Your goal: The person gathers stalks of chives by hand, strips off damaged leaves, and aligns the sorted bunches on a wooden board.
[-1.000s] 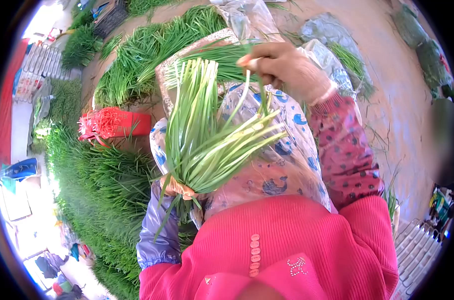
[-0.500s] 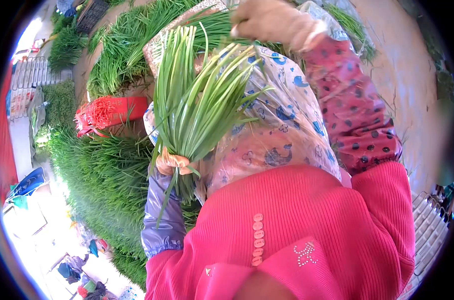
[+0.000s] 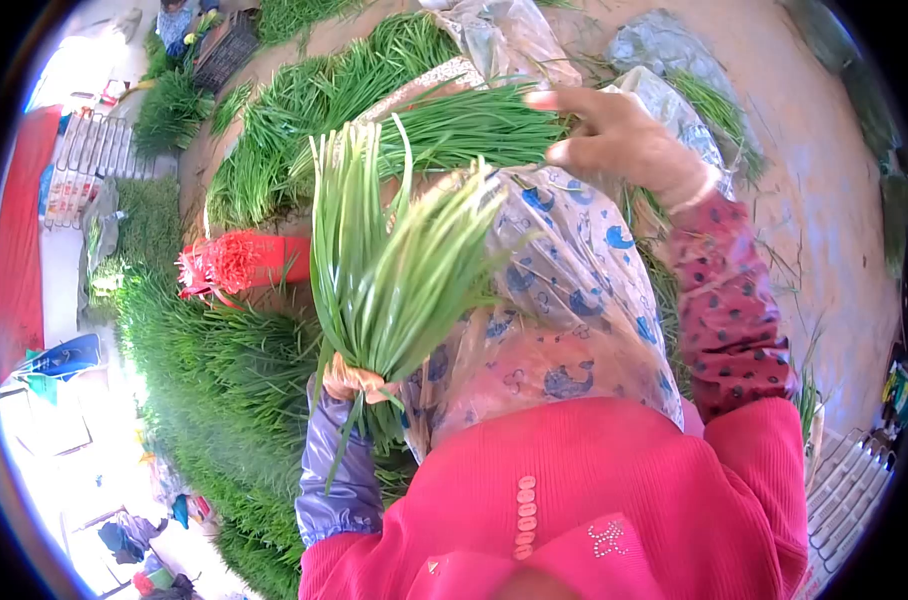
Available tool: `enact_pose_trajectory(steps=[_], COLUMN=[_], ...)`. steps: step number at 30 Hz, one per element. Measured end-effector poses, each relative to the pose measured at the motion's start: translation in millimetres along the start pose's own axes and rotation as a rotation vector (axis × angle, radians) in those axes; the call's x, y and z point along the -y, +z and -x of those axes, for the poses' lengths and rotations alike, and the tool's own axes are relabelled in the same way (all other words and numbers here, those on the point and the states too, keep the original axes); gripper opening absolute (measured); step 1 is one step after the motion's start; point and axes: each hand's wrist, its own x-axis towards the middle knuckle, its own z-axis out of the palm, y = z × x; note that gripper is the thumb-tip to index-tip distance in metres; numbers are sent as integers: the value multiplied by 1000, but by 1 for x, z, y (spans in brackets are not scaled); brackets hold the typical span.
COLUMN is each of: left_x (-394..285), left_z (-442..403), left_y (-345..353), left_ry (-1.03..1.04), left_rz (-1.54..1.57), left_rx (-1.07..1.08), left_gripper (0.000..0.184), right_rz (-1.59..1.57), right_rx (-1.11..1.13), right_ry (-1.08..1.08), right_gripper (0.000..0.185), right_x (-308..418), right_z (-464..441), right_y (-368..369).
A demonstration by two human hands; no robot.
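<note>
My left hand (image 3: 352, 380) is wrapped round the leafy end of a bunch of garlic chives (image 3: 384, 270), whose pale stems fan upward in two clumps. My right hand (image 3: 624, 140) is held out to the right of it, fingers apart, with nothing in it. Just left of those fingers lies a pile of cut chives (image 3: 474, 128) on a patterned board (image 3: 429, 82). A clear plastic apron with blue whale prints (image 3: 574, 260) covers my lap below both hands.
A red bundle of ties (image 3: 244, 265) sits at the left. Below it spreads a large heap of green chives (image 3: 224, 390). More chives (image 3: 324, 90) lie beyond the board. Plastic sheets (image 3: 664, 50) rest on the floor at the upper right, and a dark crate (image 3: 226, 52) stands at the upper left.
My right hand has moved right and down, away from the tops of the bunch, with its fingers now spread. The view has shifted, showing more floor ahead. My left hand keeps its hold.
</note>
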Motion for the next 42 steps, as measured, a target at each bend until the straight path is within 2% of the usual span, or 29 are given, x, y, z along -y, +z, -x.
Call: enact_pose_trajectory(steps=[1, 3, 5, 7, 8, 9, 10, 11, 13, 14, 15, 16, 17, 19, 21, 22, 23, 24, 26, 27, 29, 31, 32, 33, 35, 37, 40, 41, 42], left_x=[-12, -28, -34, -38, -40, -43, -44, -46, -51, -55, -58, -61, -61, -60, -57, -68, -68, -57, -24, -22, -56, -59, -53, -47, -46, -56, -60, -59, -53], left_z=[-3, -6, -9, -10, -11, -11, -12, -11, -14, -16, -18, -19, -24, -26, -28, -29, -30, -28, -20, -21, -38, -38, -36, -35, -35, -37, -50, -52, -53], left_y=[13, 30, 39, 44, 45, 47, 47, 48, 47, 47, 49, 50, 55, 53, 39, 57, 57, 42, -2, -4, 46, 56, 55, 54, 59, 77, 97, 103, 104], left_ry=[-22, -53, -72, -84, -82, -82, -85, -80, -58, -42, -21, -35, 7, 56, 70, 99, 106, 101, 22, -9, 90, 67, 37, 3, -33, -240, -253, -279, -286], left_rz=[1, -9, -20, -26, -33, -29, -26, -20, 8, 40, 84, 216, 268, 315, 335, 348, 354, 343, 293, 293, 349, 273, 188, 104, 29, -56, -223, -379, -335], left_rx=[-3, -6, -8, -9, -9, -7, -8, -6, 11, 28, 45, 83, 95, 99, 217, -8, -78, -63, 135, 191, 229, 158, 130, 102, 79, -28, -4, -14, -8], left_gripper=[78, 79, 80, 81, 81, 82, 82, 83, 84, 84, 85, 80, 76, 71, 69, 70, 69, 68, 65, 63, 69, 65, 66, 68, 70, 67, 55, 48, 49], right_rz=[-2, 160, 214, 189, 148, 100, 176, 116, 387, -97, -305, -183, -182, -96, -193, -271, -268, -265, 104, 117, 127, -663, -938, -931, -1262, -1233, -1304, -1299, -1326], right_rx=[124, 161, 142, 391, 383, 202, 115, 2, -399, -356, -433, -224, -212, 121, 306, 303, 338, 372, 399, 411, 529, 402, 598, 602, 484, 413, 229, 230, 298], right_ry=[33, -229, -383, -157, -217, -290, -413, -294, -207, -113, -70, 39, 22, 101, 74, 48, -6, -60, 52, -53, -75, -474, -323, -324, -285, -285, -274, -266, -217], right_gripper=[65, 71, 59, 41, 39, 24, 23, 20, 25, 9, 11, 24, 24, 24, 23, 28, 33, 38, 64, 72, 82, 83, 90, 90, 94, 98, 96, 96, 96], right_x=[16, 18, 7, 40, 24, 15, 10, 5, -16, -21, -36, -35, -33, -25, -15, -17, -15, -10, 9, 4, 7, -23, -33, -27, -10, -15, -9, -6, -5], right_z=[-3, -19, -36, -34, -44, -45, -49, -46, -55, -47, -49, -35, -27, -8, 2, 3, 1, -2, -9, -13, -25, -40, -46, -42, -28, -29, -26, -24, -24], right_y=[6, 29, 58, 64, 70, 68, 58, 49, 29, 12, 4, -15, -17, -11, 11, 20, 30, 40, 63, 74, 92, 131, 137, 134, 130, 131, 126, 121, 115])
